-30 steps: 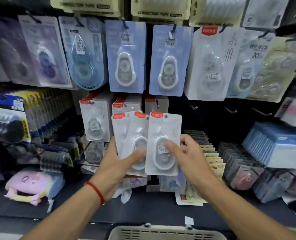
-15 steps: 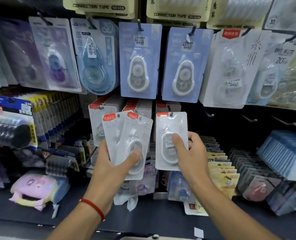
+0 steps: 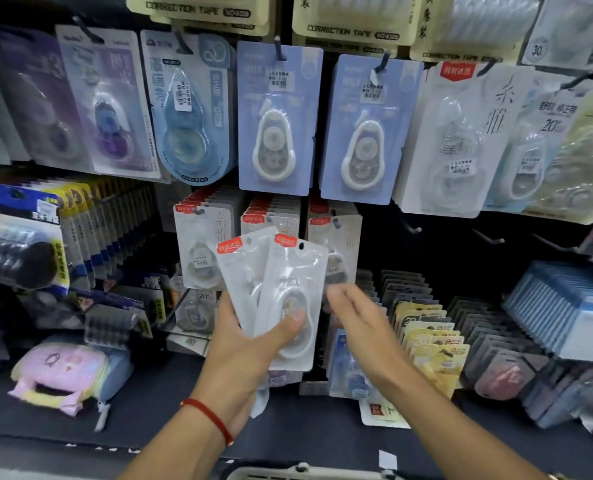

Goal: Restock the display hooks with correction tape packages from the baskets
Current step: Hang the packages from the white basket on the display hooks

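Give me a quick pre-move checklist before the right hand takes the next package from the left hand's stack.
1. Left hand grips the white packages: ok, thumb pressed on the front one.
2. Right hand free: ok, fingers open, nothing in them, though blurred.
3. Hang hole on the front package clear: ok, visible at its top edge.
4. Packages fanned for single picking: ok, two red tabs show apart; exact count cannot tell.
5. Room on the third red-tab hook row: cannot tell, depth hidden.
6. Empty hooks further right: ok, bare pegs visible.
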The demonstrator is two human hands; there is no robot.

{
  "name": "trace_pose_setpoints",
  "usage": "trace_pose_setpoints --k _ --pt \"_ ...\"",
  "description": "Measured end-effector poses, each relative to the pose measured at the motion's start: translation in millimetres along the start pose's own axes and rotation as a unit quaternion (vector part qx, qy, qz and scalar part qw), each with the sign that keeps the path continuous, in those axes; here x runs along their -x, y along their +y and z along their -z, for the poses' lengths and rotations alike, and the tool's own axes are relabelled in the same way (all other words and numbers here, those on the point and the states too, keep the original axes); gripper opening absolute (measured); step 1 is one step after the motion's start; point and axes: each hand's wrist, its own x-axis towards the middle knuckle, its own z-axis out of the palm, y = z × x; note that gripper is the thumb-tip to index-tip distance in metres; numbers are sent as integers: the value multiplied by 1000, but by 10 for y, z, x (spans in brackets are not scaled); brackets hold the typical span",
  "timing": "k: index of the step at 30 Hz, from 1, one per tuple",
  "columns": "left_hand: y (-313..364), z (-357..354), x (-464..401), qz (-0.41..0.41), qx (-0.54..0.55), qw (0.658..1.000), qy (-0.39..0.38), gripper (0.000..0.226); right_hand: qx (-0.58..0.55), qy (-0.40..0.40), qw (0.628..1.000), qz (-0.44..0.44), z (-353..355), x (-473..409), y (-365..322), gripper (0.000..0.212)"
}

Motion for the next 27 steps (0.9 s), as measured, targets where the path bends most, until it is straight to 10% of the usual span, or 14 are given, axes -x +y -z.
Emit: trace_pose_setpoints --k 27 --pt "14 -52 79 14 8 991 130 31 -90 171 980 43 -11 -86 -25 31"
